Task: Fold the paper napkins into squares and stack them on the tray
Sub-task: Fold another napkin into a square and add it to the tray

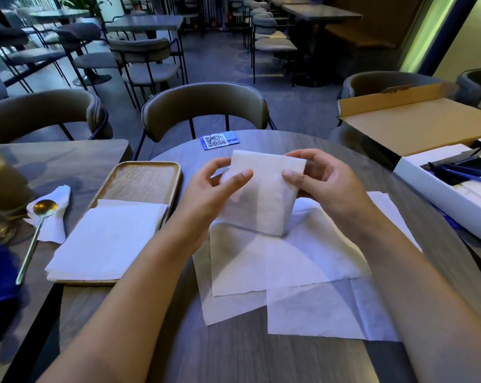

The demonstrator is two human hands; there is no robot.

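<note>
A folded napkin point(264, 194) is held upright above the worktop point(261, 360), lower edge just over the loose unfolded sheets point(289, 272). The left hand point(220, 186) pinches its left edge, thumb on the face; the right hand point(316, 183) pinches the right edge likewise, apparently to align the corners before creasing. The wooden tray point(148, 165) lies just left, bearing a stack of folded napkins point(106, 241) at its near end, within easy reach.
</note>
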